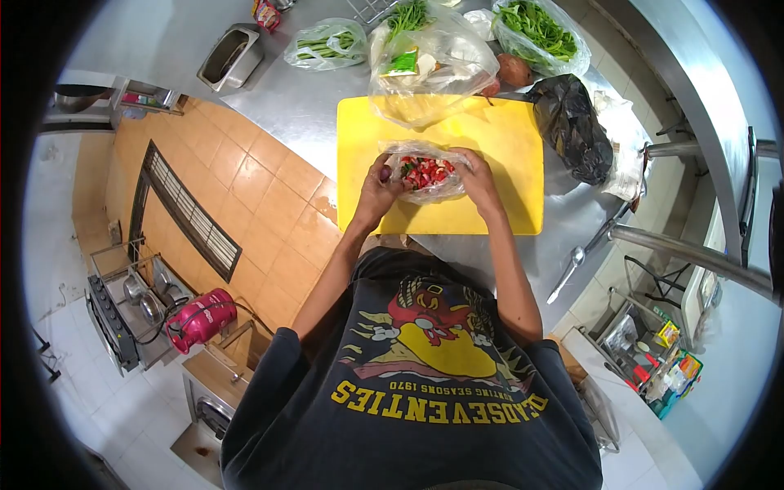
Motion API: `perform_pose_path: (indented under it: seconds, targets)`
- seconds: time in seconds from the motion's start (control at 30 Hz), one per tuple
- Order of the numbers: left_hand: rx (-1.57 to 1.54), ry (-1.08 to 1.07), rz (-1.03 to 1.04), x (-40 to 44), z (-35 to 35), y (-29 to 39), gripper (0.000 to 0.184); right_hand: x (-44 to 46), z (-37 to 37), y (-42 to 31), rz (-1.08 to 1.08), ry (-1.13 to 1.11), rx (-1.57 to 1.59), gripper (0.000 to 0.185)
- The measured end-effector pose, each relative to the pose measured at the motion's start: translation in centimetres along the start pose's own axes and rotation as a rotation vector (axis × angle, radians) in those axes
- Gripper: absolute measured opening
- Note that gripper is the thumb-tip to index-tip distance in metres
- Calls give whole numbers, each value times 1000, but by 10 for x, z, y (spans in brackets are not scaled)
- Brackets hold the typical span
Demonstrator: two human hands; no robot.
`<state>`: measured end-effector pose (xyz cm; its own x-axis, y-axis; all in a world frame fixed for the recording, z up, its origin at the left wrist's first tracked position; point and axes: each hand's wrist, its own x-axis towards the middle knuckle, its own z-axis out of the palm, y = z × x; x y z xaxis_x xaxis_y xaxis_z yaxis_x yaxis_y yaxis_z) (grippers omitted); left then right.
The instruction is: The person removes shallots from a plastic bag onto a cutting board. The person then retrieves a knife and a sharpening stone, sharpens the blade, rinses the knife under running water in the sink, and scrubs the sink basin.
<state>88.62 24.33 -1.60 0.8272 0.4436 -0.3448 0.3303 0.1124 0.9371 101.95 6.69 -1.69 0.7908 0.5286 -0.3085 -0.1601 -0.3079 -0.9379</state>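
A clear plastic bag [416,196] lies on the yellow cutting board [498,200], its mouth spread wide. Inside it are cut red pieces [426,172] that look like chillies, with a few green and pale bits among them. My left hand [376,194] grips the bag's left edge. By its fingertips shows a small dark purple round thing [385,173], perhaps a shallot; whether the hand pinches it I cannot tell. At the opposite edge, my right hand [478,181] has its fingers closed on the plastic.
Behind the board sit a larger clear bag [433,77], a bag of long green beans [327,42], bagged leafy greens [539,37] and a brown round item [514,71]. A black plastic bag [574,131] overlaps the board's right corner. A spoon [576,258] lies on the steel counter [278,102].
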Motion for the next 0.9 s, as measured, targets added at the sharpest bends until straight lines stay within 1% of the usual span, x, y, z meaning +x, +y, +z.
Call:
perform_pose_path:
  seconds: [0.03, 0.1, 0.13, 0.2, 0.23, 0.3, 0.33, 0.37, 0.4, 0.43, 0.53, 0.63, 0.67, 0.77, 0.8, 0.9]
  targets:
    - [-125, 9, -44, -2, 3, 4, 69, -1, -1, 2, 8, -17, 48, 30]
    - [-193, -22, -56, -2, 4, 6, 66, -1, 0, 5, 22, -51, 144, 31]
    - [-227, -38, -61, -2, 4, 7, 64, -1, 1, 6, 66, -29, 176, 31]
    - [-230, -35, -73, -3, 6, 10, 63, -1, 3, 5, 153, 11, 240, 32]
    - [-231, -30, -78, -3, 6, 12, 63, -1, 3, 5, 144, 8, 262, 32]
    - [-21, -33, 2, 2, -1, 3, 61, -2, 1, 2, 127, 1, 304, 32]
    - [85, -36, 42, 4, -4, 0, 60, -3, -1, 0, 58, -20, 205, 32]
    - [247, -8, 125, 5, -6, -4, 58, -3, -3, -2, -10, -41, 105, 32]
    - [409, 20, 207, 1, -7, 7, 56, -5, -5, -5, -76, -60, 6, 32]
    - [572, 47, 289, -4, -7, 19, 54, -6, -5, -14, -93, -67, -49, 32]
    - [593, 134, 303, -17, 4, 53, 43, -8, -6, -30, -111, -56, -190, 32]
    - [578, 82, 429, -19, 10, 56, 34, -4, -5, -32, -89, -2, -247, 31]
    - [550, 16, 462, -19, 11, 56, 30, -3, -5, -32, -91, 12, -242, 31]
    - [619, -85, 517, -12, 15, 41, 28, 0, -3, -25, -125, 14, -245, 30]
    - [690, -111, 549, -9, 14, 43, 35, 0, -4, -27, -143, 11, -250, 30]
    - [683, -125, 486, -10, 14, 53, 38, -5, -6, -31, -132, 42, -303, 29]
